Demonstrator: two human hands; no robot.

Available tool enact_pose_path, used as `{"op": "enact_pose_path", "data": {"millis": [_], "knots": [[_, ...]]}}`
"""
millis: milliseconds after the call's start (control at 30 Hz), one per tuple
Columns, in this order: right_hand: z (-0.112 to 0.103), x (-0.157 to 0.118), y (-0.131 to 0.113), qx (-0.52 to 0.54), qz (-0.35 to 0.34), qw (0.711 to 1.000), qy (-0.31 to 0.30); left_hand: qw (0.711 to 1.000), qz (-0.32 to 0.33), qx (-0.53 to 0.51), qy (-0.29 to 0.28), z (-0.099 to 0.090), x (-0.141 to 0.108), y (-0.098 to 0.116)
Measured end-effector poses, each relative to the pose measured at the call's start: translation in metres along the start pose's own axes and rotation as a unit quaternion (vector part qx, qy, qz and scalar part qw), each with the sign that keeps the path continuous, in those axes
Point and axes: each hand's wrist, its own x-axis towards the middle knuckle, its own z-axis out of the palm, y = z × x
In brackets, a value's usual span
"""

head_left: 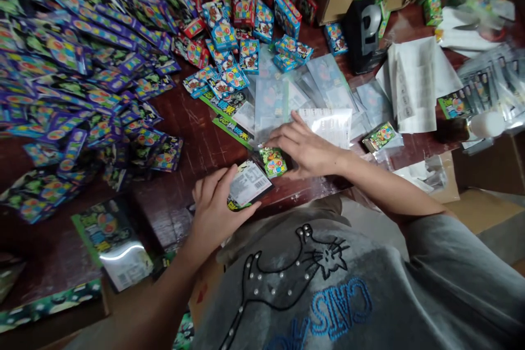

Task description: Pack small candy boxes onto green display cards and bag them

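My left hand (217, 210) curves around the near left end of a flat packet (248, 183) with a white barcode label, thumb along its near edge and fingers at the left edge. Just right of it lies a small green printed box (273, 161). My right hand (305, 147) arches over this box, fingertips at its far end and thumb on the near side. Beyond that hand lie clear plastic sleeves (270, 98) and a sheet of labels (328, 123). Green-edged header cards (232, 131) lie partly under the sleeves.
Purple packets (82, 65) are heaped at the left. Blue boxes (221, 27) and red boxes (245, 0) pile up at the back. A black tape dispenser (363, 35), folded white sheets (414, 85) and a white-capped bottle (484, 124) stand rightward. One filled sleeve (118, 246) lies at the front left.
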Motion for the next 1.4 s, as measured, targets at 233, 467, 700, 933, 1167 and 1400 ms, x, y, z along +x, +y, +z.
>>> {"op": "enact_pose_path", "data": {"millis": [233, 467, 700, 933, 1167, 1400], "knots": [[-0.005, -0.006, -0.009, 0.056, -0.053, 0.995, -0.063, 0.999, -0.027, -0.008, 0.016, 0.008, 0.004, 0.014], [-0.009, -0.001, -0.006, 0.162, 0.007, 0.986, 0.038, 0.975, -0.146, -0.118, 0.118, 0.018, 0.035, 0.044], [-0.003, 0.001, -0.007, 0.252, 0.114, 0.953, 0.125, 0.874, -0.178, -0.438, 0.111, 0.038, 0.056, 0.061], [0.012, -0.004, 0.0, 0.33, 0.15, 0.912, 0.191, 0.85, -0.182, -0.479, 0.121, 0.038, 0.072, 0.056], [0.033, -0.016, -0.01, 0.429, 0.233, 0.84, 0.238, 0.861, -0.183, -0.466, 0.089, 0.034, 0.077, 0.041], [0.03, -0.015, -0.007, 0.367, 0.15, 0.893, 0.21, 0.887, -0.181, -0.419, 0.065, 0.021, 0.074, 0.02]]}}
